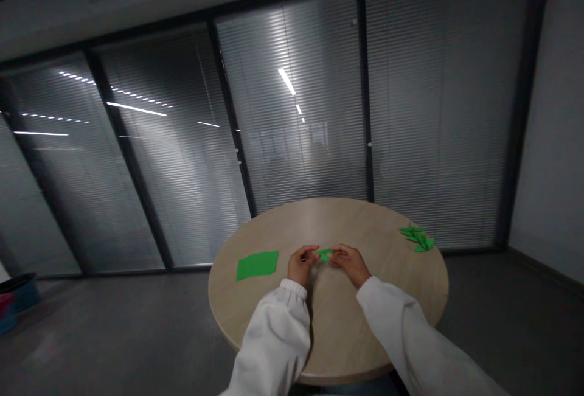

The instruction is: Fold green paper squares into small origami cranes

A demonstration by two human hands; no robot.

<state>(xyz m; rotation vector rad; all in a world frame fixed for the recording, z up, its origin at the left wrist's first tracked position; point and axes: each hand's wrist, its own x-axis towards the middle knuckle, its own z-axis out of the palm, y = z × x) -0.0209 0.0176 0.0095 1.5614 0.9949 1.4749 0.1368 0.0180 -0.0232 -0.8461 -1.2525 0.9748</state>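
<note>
Between my two hands is a small piece of folded green paper (325, 255), partly covered by the fingers. My left hand (301, 265) pinches its left side, and my right hand (350, 263) grips its right side. Both hands are just over the middle of the round wooden table (337, 317). Left of them lie flat green paper sheets (258, 264). At the table's right edge sits a small heap of folded green paper pieces (417, 238). Exactly how the held paper is folded is too small to make out.
Behind the table runs a glass partition (301, 140) with blinds and dark frames. A dark-rimmed bin (20, 292) stands on the grey floor (137, 329) at the far left. A pale wall (552, 140) rises on the right.
</note>
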